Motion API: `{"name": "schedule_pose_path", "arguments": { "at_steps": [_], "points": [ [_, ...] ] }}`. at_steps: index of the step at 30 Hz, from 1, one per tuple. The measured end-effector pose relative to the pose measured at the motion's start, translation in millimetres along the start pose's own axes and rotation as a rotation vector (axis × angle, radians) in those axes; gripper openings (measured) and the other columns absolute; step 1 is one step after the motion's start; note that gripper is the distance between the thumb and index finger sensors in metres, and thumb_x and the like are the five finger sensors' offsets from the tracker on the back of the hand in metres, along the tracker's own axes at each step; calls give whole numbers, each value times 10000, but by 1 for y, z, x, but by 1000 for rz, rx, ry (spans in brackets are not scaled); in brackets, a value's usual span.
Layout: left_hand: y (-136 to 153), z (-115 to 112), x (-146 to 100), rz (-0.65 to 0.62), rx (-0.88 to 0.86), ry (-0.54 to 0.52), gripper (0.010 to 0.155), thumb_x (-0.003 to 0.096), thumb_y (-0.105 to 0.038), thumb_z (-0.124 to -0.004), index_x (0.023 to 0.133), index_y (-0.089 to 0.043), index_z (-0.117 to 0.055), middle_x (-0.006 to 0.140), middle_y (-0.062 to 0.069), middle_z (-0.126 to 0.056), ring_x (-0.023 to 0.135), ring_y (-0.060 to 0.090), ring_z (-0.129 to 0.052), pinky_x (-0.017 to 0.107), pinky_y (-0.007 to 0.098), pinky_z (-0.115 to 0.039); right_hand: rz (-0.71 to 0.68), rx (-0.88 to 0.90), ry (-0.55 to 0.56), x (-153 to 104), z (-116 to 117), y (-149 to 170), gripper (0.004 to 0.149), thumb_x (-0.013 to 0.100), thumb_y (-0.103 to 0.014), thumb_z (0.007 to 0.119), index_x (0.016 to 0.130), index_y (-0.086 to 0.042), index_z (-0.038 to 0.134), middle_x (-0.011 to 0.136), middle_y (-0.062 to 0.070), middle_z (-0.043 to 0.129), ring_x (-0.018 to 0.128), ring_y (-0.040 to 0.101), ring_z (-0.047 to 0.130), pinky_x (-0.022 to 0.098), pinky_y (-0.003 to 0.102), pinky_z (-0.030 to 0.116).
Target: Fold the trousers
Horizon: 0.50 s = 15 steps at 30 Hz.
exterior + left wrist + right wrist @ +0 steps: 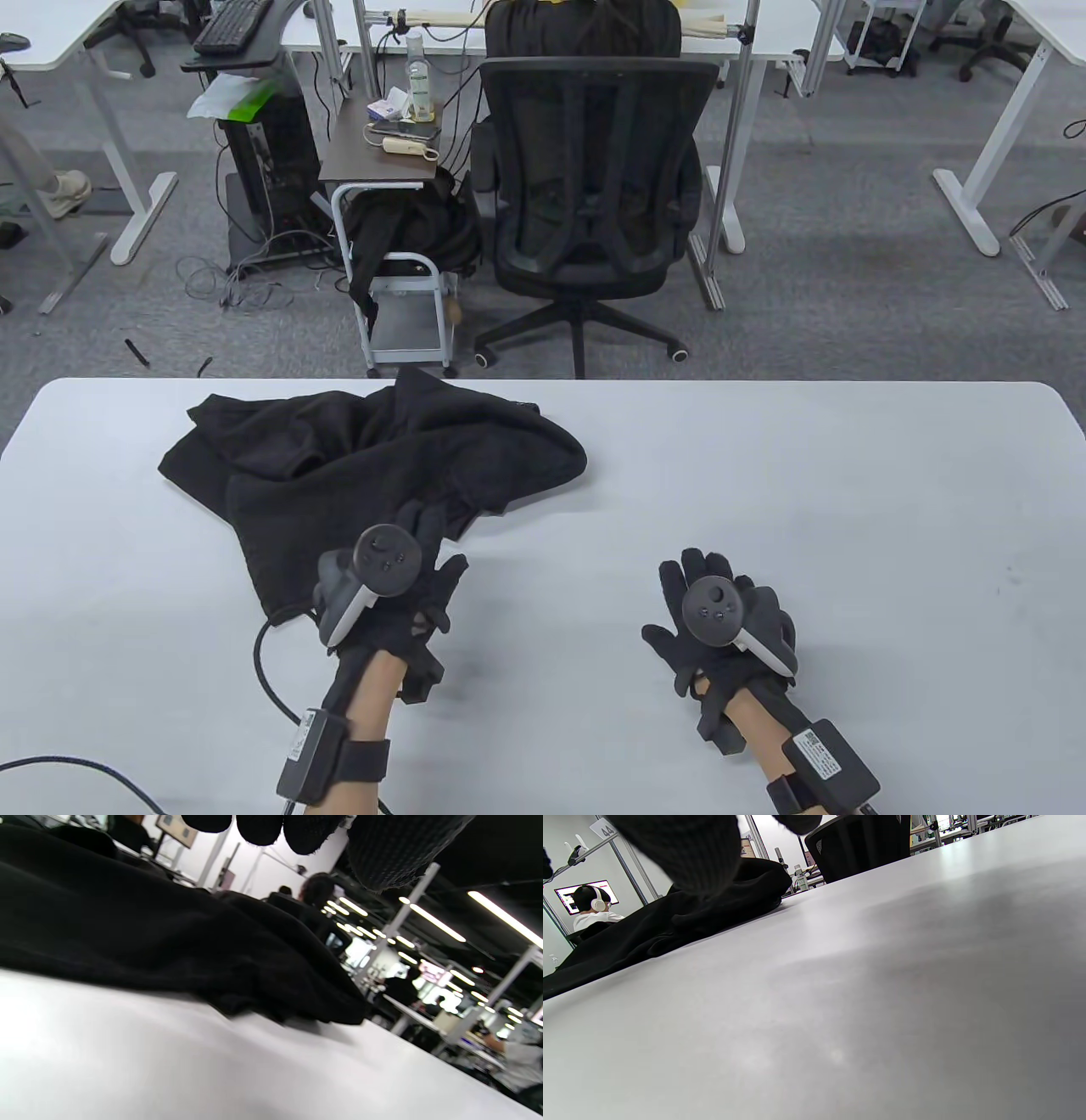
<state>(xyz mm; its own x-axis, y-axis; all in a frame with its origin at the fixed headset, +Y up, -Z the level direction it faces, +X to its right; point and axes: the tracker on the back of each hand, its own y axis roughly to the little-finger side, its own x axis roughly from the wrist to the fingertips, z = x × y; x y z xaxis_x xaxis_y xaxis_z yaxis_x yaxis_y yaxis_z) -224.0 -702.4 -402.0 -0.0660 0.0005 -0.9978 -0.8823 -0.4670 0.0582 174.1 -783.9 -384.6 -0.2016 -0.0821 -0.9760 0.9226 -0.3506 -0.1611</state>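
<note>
The black trousers (365, 458) lie crumpled in a heap on the left half of the white table (806, 475). My left hand (433, 552) is at the heap's near edge with its fingers stretched out; in the left wrist view its fingertips (258, 827) hang free above the cloth (169, 933) and grip nothing. My right hand (704, 586) rests open on the bare table to the right of the trousers, fingers spread and holding nothing. In the right wrist view its fingers (687, 853) hang in front of the trousers (670, 921) lying further off.
A black office chair (594, 195) and a small white cart (399, 297) draped with dark cloth stand beyond the table's far edge. A black cable (263, 662) runs across the table beside my left forearm.
</note>
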Motion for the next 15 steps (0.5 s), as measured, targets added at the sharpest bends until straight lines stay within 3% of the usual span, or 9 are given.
{"name": "schedule_pose_path", "arguments": {
  "at_steps": [7,15],
  "points": [
    [46,13,40,184,100,38,777,490,-568,-759,1094,-385,-306,1251,-53,-239,1160,320,-220,804,600,-354,-4,17,6,0,-1,1,819,455,-559,729,1095,-195,371,1151,146,238,1062,478,241,723,692,265],
    [114,1,67,443,227,131,812,484,-595,-746,1080,-424,-221,1241,-81,-132,1158,290,-128,805,602,-314,18,44,-25,3,4,10,820,453,-563,724,1095,-194,371,1149,148,242,1060,481,264,722,693,276]
  ]
}}
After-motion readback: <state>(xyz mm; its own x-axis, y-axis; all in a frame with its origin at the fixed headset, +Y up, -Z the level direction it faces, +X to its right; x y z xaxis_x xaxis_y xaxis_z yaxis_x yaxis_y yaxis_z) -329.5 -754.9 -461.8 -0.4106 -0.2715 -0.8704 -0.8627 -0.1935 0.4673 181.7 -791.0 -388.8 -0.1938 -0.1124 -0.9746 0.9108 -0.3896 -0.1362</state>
